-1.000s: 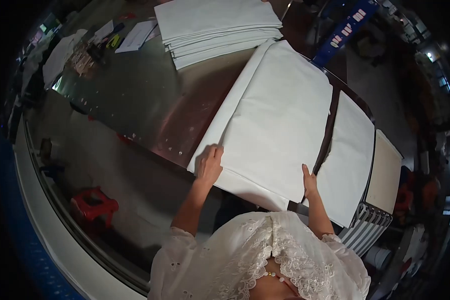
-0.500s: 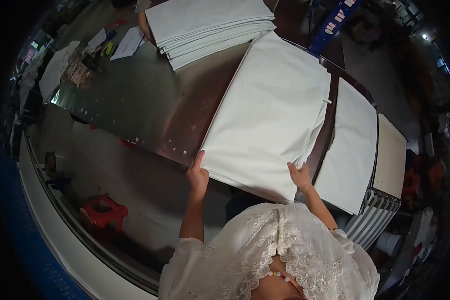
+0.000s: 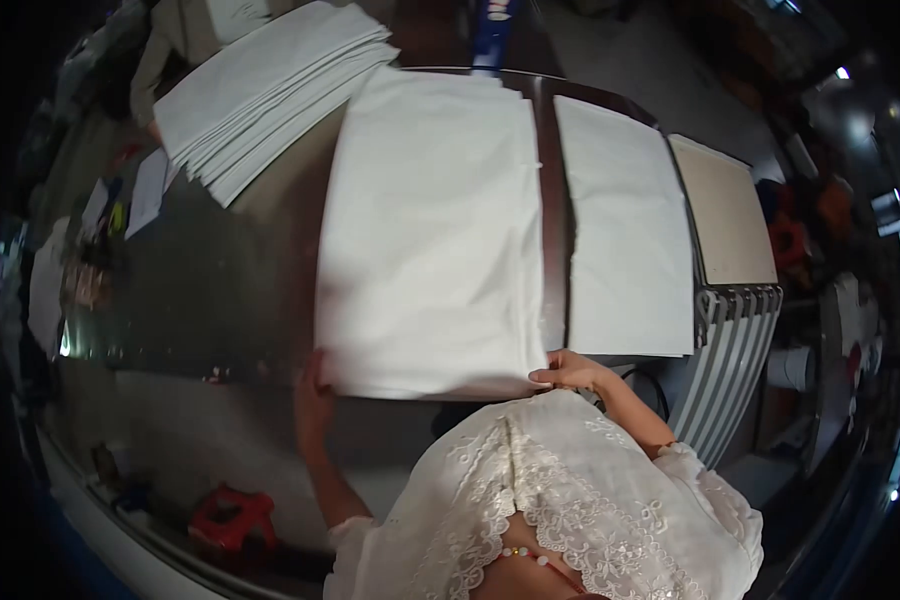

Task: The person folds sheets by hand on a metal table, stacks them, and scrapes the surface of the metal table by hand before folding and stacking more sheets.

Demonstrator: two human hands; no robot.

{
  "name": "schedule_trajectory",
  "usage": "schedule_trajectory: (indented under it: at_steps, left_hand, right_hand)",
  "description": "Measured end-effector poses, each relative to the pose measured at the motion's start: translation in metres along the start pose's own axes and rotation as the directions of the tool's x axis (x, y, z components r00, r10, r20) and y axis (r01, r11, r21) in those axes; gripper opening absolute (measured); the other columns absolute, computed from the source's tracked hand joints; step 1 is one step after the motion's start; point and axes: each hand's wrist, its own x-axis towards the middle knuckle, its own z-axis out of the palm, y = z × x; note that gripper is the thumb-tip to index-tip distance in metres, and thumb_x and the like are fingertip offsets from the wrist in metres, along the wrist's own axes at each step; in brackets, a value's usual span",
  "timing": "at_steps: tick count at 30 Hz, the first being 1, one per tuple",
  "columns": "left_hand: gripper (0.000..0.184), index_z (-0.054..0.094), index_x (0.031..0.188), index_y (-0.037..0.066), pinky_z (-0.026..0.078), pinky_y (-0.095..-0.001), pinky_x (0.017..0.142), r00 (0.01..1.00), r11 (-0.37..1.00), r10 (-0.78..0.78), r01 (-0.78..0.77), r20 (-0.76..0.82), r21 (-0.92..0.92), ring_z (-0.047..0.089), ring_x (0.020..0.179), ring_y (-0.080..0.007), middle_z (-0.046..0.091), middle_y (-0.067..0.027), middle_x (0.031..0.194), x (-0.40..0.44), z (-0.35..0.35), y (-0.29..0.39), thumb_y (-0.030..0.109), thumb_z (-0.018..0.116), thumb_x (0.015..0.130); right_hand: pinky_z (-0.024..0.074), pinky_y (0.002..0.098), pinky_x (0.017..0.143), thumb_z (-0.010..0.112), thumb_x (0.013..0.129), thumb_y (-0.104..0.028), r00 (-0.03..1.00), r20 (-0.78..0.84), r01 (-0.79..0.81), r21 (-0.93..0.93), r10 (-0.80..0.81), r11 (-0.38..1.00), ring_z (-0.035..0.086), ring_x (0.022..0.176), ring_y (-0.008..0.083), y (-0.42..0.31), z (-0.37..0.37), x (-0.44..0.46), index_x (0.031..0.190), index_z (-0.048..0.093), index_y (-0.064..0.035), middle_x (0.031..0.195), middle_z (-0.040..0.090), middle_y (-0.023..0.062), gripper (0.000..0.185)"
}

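Observation:
A large folded white cloth (image 3: pixel 430 240) lies lengthwise on the dark metal table in front of me, its layers showing along the right edge. At its near right corner, my right hand (image 3: pixel 572 372) pinches the edge between thumb and fingers. My left hand (image 3: pixel 315 385) is closed at the near left corner of the same cloth, thumb up, somewhat blurred by motion. The near edge of the cloth reaches just over the table's front edge, close to my body.
A stack of folded white cloths (image 3: pixel 280 90) sits at the far left, with a person (image 3: pixel 185 35) behind it. Another white cloth (image 3: pixel 630 230) and a beige board (image 3: pixel 725 210) lie to the right. Papers (image 3: pixel 148 190) are on the left; a red stool (image 3: pixel 232 518) stands below.
The cloth now lies straighter before me, its near edge more level. My right hand has moved down to the near right corner. The view has turned, shifting the surroundings.

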Motion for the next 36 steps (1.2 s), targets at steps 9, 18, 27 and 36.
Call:
schedule_trajectory:
  at_steps: [9, 18, 27, 36]
  left_hand:
    - [0.027, 0.053, 0.107, 0.0, 0.05, -0.0369, 0.068, 0.956, 0.949, 0.226, -0.173, 0.189, -0.263, 0.063, 0.075, -0.0297, 0.059, -0.0187, 0.089, -0.009, 0.147, 0.215, 0.016, 0.055, 0.086]
    - [0.033, 0.051, 0.085, -0.002, 0.044, -0.0452, 0.07, 1.0, 1.0, 0.018, -0.018, 0.016, -0.015, 0.055, 0.078, -0.0364, 0.057, -0.0186, 0.081, -0.01, 0.384, 0.274, 0.027, 0.061, 0.075]
    - [0.029, 0.052, 0.103, -0.004, 0.044, -0.037, 0.074, 0.952, 0.848, 0.103, 0.068, 0.289, -0.526, 0.057, 0.081, -0.0234, 0.06, -0.0138, 0.086, -0.008, 0.347, 0.404, 0.015, 0.055, 0.082]
    - [0.026, 0.049, 0.109, 0.0, 0.042, -0.02, 0.041, 0.759, 0.476, 0.492, 0.176, 0.427, -0.862, 0.051, 0.057, -0.0036, 0.055, -0.0004, 0.075, 0.008, 0.2, 0.504, 0.014, 0.048, 0.087]
  right_hand:
    - [0.0354, 0.0524, 0.092, 0.053, 0.082, -0.036, 0.194, -0.911, -0.457, -0.411, -0.363, 0.789, 0.039, 0.116, 0.0402, 0.187, -0.203, -0.035, 0.126, 0.041, -0.0047, 0.128, 0.041, 0.0221, 0.055]
    - [0.0322, 0.0517, 0.096, 0.054, 0.084, -0.026, 0.198, -0.89, -0.288, -0.454, -0.411, 0.843, 0.04, 0.114, 0.0447, 0.206, -0.272, -0.068, 0.129, 0.039, -0.0024, 0.126, 0.04, 0.0295, 0.052]
    - [0.0313, 0.0417, 0.1, 0.054, 0.085, -0.034, 0.154, -0.856, 0.036, -0.494, -0.493, 0.869, 0.041, 0.116, 0.0407, 0.2, -0.367, -0.074, 0.13, 0.035, 0.0059, 0.125, 0.043, 0.0287, 0.063]
    - [0.0506, 0.0324, 0.072, 0.042, 0.093, -0.031, 0.783, -0.612, 0.476, 0.48, -0.107, 0.737, 0.063, 0.08, 0.026, 0.135, -0.345, -0.07, 0.115, 0.052, 0.0084, 0.1, 0.062, 0.0178, 0.047]
